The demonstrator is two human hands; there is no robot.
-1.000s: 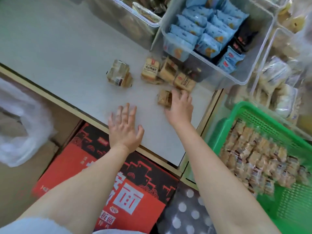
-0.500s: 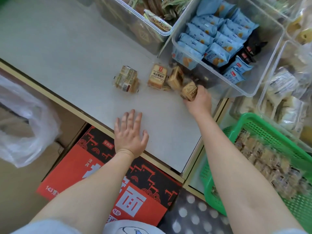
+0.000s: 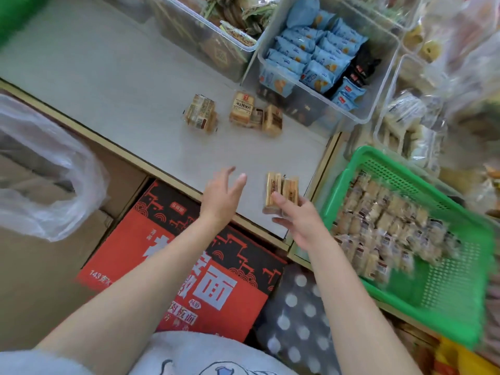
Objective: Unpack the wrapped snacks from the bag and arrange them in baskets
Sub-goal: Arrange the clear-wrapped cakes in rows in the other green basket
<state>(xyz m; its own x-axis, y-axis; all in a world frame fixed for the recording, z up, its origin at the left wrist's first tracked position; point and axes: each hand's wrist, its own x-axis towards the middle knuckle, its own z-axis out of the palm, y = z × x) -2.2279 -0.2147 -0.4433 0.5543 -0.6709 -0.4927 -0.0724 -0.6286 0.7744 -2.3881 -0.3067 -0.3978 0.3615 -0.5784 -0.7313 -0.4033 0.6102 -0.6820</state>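
Note:
My right hand [image 3: 299,220] grips two tan wrapped snacks [image 3: 281,190] above the near edge of the white tabletop [image 3: 113,85]. To its left my left hand [image 3: 223,194] hovers with relaxed fingers and holds nothing. Farther back on the table lie one wrapped snack [image 3: 201,113] alone and a small cluster of wrapped snacks [image 3: 257,113]. On the right sits a green basket [image 3: 457,301] with several of the same snacks lined up in rows inside. A crumpled clear plastic bag [image 3: 46,180] lies at the left, below the table edge.
Clear bins stand at the back: one with blue packets [image 3: 315,54], one with dark and green snacks [image 3: 216,36], others with pale packets [image 3: 408,117]. A red and black carton [image 3: 189,255] and a dotted cloth [image 3: 297,315] lie below the table.
My right hand picked snacks from the cluster by the bin and drew them back toward the near table edge. My left hand lifted off the table and tilted, palm toward the right.

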